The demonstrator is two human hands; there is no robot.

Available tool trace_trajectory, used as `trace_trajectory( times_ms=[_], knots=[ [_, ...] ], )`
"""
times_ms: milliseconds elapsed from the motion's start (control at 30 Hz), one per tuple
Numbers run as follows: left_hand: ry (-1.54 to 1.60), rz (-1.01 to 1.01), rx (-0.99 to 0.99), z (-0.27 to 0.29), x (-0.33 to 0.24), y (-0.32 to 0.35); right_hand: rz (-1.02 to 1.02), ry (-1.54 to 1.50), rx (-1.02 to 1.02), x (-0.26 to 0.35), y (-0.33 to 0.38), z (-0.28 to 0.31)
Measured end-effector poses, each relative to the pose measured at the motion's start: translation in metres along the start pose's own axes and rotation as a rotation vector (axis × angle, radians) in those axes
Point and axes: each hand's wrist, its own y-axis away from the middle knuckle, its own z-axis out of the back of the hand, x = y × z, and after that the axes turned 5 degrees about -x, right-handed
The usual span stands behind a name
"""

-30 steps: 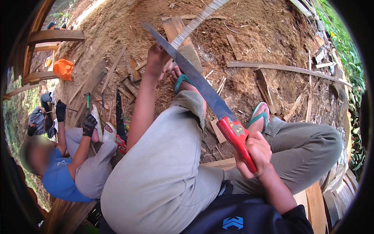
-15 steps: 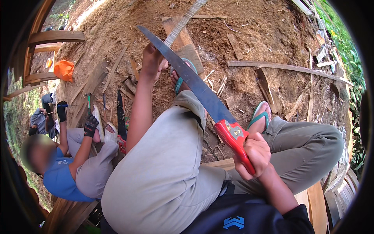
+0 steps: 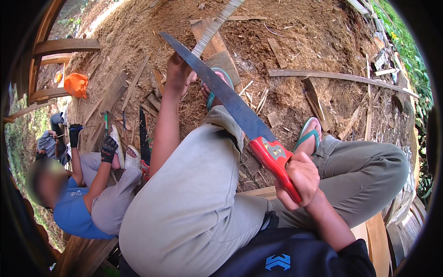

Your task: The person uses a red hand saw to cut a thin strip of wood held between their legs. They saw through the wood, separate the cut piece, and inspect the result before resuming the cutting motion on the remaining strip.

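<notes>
My right hand (image 3: pixel 300 180) is wrapped round the red handle of a hand saw (image 3: pixel 226 101). Its long dark blade slants up and left across my raised knee to my left hand. A narrow wooden strip (image 3: pixel 217 27) runs from the top edge down to the blade, where my left hand (image 3: pixel 179 74) is closed round its lower end. The blade crosses in front of that end and covers part of the fingers. Whether the teeth touch the wood cannot be made out.
Sawdust, offcuts and planks (image 3: pixel 341 78) litter the ground around my sandalled feet. At left a person in a blue shirt (image 3: pixel 76 210) sits close by, wearing dark gloves. Another saw (image 3: pixel 144 138) lies between us. An orange bag (image 3: pixel 76 85) hangs by a timber frame (image 3: pixel 67 46).
The saw and my right hand have shifted very slightly up and left. My left hand keeps its hold on the wooden strip. The gloved person has moved a little.
</notes>
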Motion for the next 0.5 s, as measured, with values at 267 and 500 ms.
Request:
trace_trajectory(
  times_ms=[267, 500],
  knots=[
    [-0.015, 0.119, 0.097, -0.030, 0.012, 0.012, -0.036, 0.014, -0.017, -0.003, 0.003, 0.002],
    [0.083, 0.038, 0.170, -0.016, 0.019, 0.005, 0.006, 0.018, -0.027, -0.004, 0.003, 0.006]
  ],
)
